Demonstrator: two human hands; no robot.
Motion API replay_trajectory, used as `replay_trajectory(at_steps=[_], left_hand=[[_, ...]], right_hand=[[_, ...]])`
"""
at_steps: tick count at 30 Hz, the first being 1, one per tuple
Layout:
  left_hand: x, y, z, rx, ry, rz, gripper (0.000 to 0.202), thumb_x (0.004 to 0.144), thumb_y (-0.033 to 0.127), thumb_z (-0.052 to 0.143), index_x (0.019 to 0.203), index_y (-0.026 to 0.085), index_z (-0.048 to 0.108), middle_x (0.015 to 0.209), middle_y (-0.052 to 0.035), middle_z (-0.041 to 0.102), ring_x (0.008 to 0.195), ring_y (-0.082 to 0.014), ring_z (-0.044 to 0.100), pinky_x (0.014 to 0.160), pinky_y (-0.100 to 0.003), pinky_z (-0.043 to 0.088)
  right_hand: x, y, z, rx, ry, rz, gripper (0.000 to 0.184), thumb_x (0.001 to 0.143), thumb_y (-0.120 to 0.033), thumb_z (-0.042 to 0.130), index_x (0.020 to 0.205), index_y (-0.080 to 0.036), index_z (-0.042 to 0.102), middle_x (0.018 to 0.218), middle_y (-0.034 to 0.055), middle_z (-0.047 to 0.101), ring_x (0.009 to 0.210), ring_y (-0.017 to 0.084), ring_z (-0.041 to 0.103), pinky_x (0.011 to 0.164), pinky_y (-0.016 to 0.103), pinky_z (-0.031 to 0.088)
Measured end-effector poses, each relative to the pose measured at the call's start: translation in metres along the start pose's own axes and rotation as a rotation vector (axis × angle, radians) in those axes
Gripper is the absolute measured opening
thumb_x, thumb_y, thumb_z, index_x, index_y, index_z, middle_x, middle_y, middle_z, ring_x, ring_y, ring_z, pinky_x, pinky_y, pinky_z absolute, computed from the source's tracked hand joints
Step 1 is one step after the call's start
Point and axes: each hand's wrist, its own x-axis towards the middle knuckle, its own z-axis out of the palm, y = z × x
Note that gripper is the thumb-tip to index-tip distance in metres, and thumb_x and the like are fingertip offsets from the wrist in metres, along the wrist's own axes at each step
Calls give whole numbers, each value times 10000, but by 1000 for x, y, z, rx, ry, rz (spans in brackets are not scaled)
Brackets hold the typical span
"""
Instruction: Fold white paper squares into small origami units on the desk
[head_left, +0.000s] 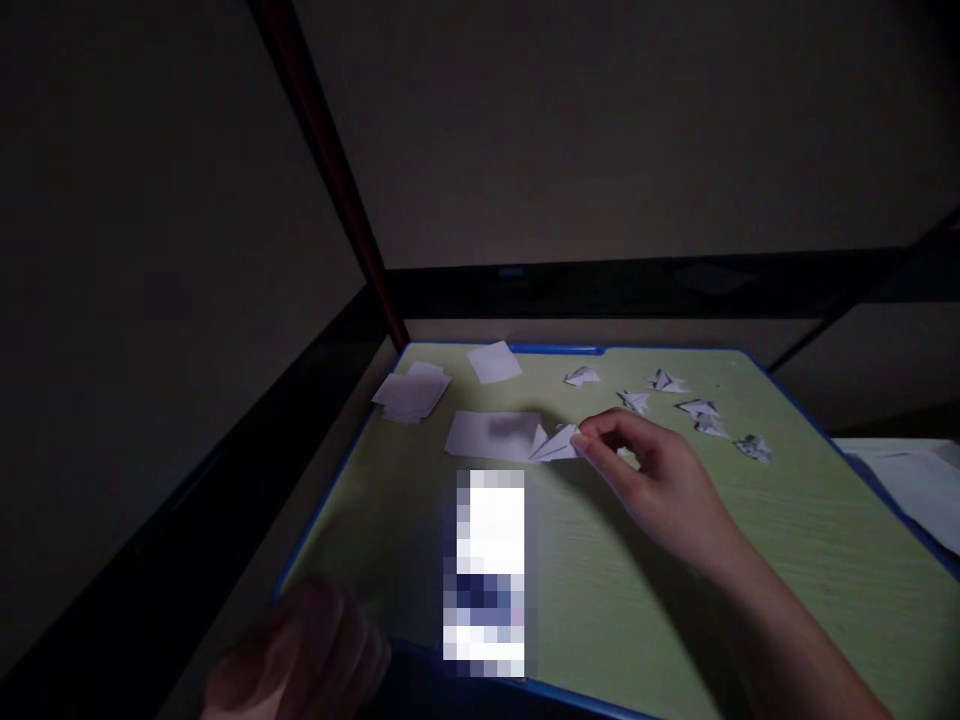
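In the head view, the right hand pinches a folded paper between thumb and fingertips, near the middle of the desk; a sheet lies at its 9 o'clock. The left hand, at the desk's 8 o'clock, is blurred, its opening and grip impossible to tell. A stack sits at 10 o'clock, folded pieces around 1 to 2.

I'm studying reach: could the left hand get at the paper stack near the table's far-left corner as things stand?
Probably yes: nothing visible lies between the blurred left hand and the paper stack, and the right hand, holding folded paper, is off to the side.
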Motion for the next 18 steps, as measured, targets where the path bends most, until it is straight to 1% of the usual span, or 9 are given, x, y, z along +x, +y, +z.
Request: replay_trajectory(at_steps=[2, 3, 4, 5, 8, 9, 12, 15, 18], left_hand=[[23, 0, -11, -22, 44, 2, 390, 828, 520, 599, 630, 187, 553, 502, 36, 471, 457, -87, 470, 493, -229, 388], [35, 1, -14, 29, 153, -51, 343, 830, 470, 614, 652, 180, 572, 552, 21, 516, 511, -98, 500, 508, -228, 384], [46, 2, -15, 145, 277, -102, 300, 832, 414, 629, 664, 169, 586, 602, 8, 558, 558, -101, 521, 544, -228, 398], [56, 3, -15, 262, 375, -95, 289, 830, 393, 631, 664, 161, 591, 605, 3, 571, 570, -101, 521, 561, -228, 402], [85, 4, -4, 459, 450, -24, 249, 820, 397, 609, 750, 158, 615, 687, -16, 614, 620, -127, 540, 600, -256, 430], [94, 2, 1, 491, 427, -16, 233, 826, 390, 594, 800, 160, 625, 735, -24, 628, 651, -135, 546, 616, -261, 435], [115, -4, 18, 553, 273, -29, 212, 819, 359, 607, 931, 183, 651, 872, -38, 655, 771, -162, 569, 653, -267, 445], [130, -8, 28, 570, 189, 0, 185, 810, 324, 615, 928, 190, 664, 831, -27, 650, 757, -159, 567, 646, -263, 436], [140, -6, 30, 567, 181, 10, 156, 808, 304, 581, 821, 170, 659, 717, -26, 623, 683, -158, 557, 598, -266, 419]], right_hand=[[-3, -3, -4, 50, -8, 19, 207, 850, -390, 597, 810, -193, 649, 784, 39, 658, 718, 166, 575, 667, 309, 426], [-6, -4, -5, 75, -16, 38, 213, 846, -402, 603, 818, -196, 649, 788, 37, 661, 722, 167, 581, 667, 309, 428], [-9, -5, -6, 95, -21, 63, 220, 844, -413, 607, 822, -198, 649, 791, 36, 664, 725, 169, 587, 667, 310, 429], [-13, -5, -6, 109, -21, 88, 228, 842, -424, 609, 823, -200, 650, 792, 35, 665, 725, 171, 592, 665, 311, 430], [-27, -10, 0, 115, 28, 146, 240, 828, -441, 623, 802, -204, 653, 781, 33, 660, 726, 175, 599, 660, 313, 431], [-32, -13, 3, 112, 52, 160, 239, 824, -441, 628, 793, -206, 655, 777, 34, 659, 722, 175, 597, 654, 312, 430], [-41, -23, 16, 120, 106, 187, 223, 817, -430, 641, 787, -210, 662, 768, 34, 654, 714, 173, 588, 648, 311, 429], [-41, -30, 28, 160, 142, 203, 221, 807, -429, 653, 777, -210, 663, 734, 28, 637, 694, 170, 572, 645, 311, 427], [-35, -31, 36, 195, 146, 234, 228, 804, -427, 656, 769, -202, 662, 742, 33, 636, 706, 175, 561, 656, 315, 423]])
